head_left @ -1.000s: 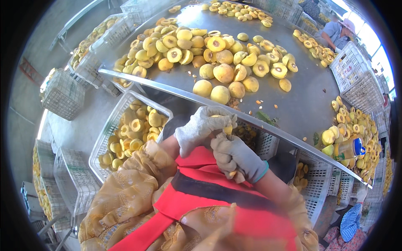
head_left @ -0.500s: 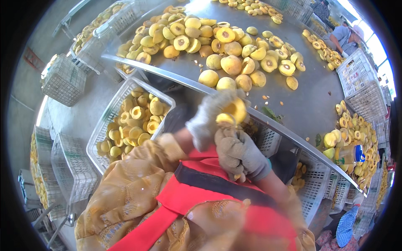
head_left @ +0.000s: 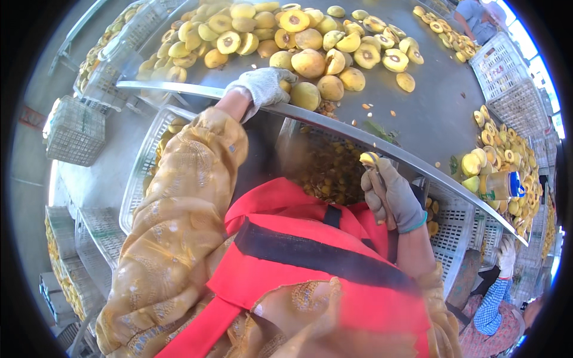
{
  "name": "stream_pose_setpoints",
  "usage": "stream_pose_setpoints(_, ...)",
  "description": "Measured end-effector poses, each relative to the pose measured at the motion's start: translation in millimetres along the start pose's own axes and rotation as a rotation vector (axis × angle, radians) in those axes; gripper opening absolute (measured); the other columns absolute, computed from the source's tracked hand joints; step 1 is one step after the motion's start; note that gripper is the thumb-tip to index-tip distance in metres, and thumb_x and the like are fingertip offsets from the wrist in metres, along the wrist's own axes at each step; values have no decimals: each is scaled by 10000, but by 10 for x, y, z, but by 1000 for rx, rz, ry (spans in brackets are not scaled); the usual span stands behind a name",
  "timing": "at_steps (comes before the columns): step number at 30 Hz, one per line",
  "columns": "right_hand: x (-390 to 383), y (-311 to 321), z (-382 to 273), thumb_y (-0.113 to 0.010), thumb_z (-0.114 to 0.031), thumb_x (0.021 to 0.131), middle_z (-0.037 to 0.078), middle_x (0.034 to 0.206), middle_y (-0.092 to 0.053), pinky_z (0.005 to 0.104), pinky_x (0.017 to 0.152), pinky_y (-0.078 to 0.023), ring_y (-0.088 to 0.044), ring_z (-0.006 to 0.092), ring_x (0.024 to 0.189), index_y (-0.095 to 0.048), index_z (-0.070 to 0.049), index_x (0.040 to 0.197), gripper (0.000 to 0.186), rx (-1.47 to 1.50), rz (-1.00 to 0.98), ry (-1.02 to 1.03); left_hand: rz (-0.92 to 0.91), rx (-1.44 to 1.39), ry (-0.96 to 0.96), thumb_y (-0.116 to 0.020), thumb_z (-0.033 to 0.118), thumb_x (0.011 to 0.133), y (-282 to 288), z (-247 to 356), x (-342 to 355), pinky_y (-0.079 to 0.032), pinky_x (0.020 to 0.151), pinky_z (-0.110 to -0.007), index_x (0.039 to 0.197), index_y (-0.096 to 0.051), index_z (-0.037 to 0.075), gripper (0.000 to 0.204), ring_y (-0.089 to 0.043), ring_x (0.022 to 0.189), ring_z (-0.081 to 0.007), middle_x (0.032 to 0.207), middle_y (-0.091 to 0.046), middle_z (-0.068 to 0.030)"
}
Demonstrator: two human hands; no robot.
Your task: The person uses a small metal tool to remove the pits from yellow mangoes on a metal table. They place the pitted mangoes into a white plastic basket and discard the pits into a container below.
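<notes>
At the left of the frame, a grey lattice crate (head_left: 76,131) is standing on the pale floor (head_left: 113,158), with open floor running beside it. Nearer the centre, a white crate (head_left: 136,188) is showing its rim, partly covered by the person's patterned sleeve (head_left: 182,238).

In the upper middle, the gloved left hand (head_left: 262,88) is lying over the near edge of the metal tabletop (head_left: 427,122). Its fingers are curving over a yellow fruit (head_left: 285,86); whether they are gripping it, one cannot tell. A heap of whole and halved fruit (head_left: 307,45) is spreading behind it.

Right of centre, just below the tabletop's raised rim (head_left: 418,166), the gloved right hand (head_left: 394,197) is clasping a slim tool (head_left: 376,180), and a small yellow piece (head_left: 369,159) is sitting at its upper tip. A stretch of grey metal is showing between the heap and the far-right fruit pile (head_left: 513,155), scattered with pits (head_left: 393,113).

At the right, a jar with a blue lid (head_left: 498,185) is lying by the rim, its green marking too small to read. Above it, a white crate at the upper right (head_left: 500,68) is carrying red characters, likewise illegible. At the lower right, a co-worker's gloved hand (head_left: 507,258) is rising from a checked sleeve (head_left: 489,316).
</notes>
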State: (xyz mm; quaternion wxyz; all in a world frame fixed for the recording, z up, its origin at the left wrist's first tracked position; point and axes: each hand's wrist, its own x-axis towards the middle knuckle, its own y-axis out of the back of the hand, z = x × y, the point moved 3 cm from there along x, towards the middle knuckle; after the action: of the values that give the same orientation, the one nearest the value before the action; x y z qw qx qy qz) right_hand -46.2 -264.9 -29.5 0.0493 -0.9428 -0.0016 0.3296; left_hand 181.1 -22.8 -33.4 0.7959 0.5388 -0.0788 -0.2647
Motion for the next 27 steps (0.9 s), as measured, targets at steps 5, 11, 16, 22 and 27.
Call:
stream_pose_setpoints(5,-96,52,48,-438,-456,964,70,574,-504,272,355,-357,-424,153,393,-552,-23,916,450,-15,-41,38,26,34,76,-777,201,685,-10,-127,180,-506,877,-375,1253,-587,171,599,-647,1015,-299,1114,-670,-136)
stream_pose_setpoints(11,-3,-10,219,-474,-416,957,60,665,-557,271,421,-407,-485,144,467,-577,-32,949,398,121,-157,73,68,-1666,-354,-709,237,842,35,75,-497,-544,888,-414,1384,-388,16,667,-574,1097,-232,1243,-529,-125)
stream_pose_setpoints(16,110,-204,254,-429,-533,964,40,649,-538,268,422,-389,-466,139,471,-595,-69,893,498,285,-292,-107,-283,-2106,-497,-568,493,913,-305,506,-897,-524,859,-467,1385,-404,13,693,-578,1099,-393,1333,-508,-186)
stream_pose_setpoints(22,84,-460,136,-339,-614,962,33,591,-483,274,407,-336,-411,142,463,-584,-78,850,600,260,-271,-133,-185,-2096,-248,-580,457,930,-508,737,-970,-546,877,-393,1369,-414,34,632,-605,1071,-315,1244,-544,-157)
stream_pose_setpoints(27,-29,-495,18,-356,-590,962,37,589,-475,276,393,-340,-400,129,447,-560,-58,827,586,202,-318,-42,34,-1410,-14,-789,95,767,-612,926,-1054,-421,1002,-299,1396,-426,33,729,-502,1160,-164,1277,-499,-62)
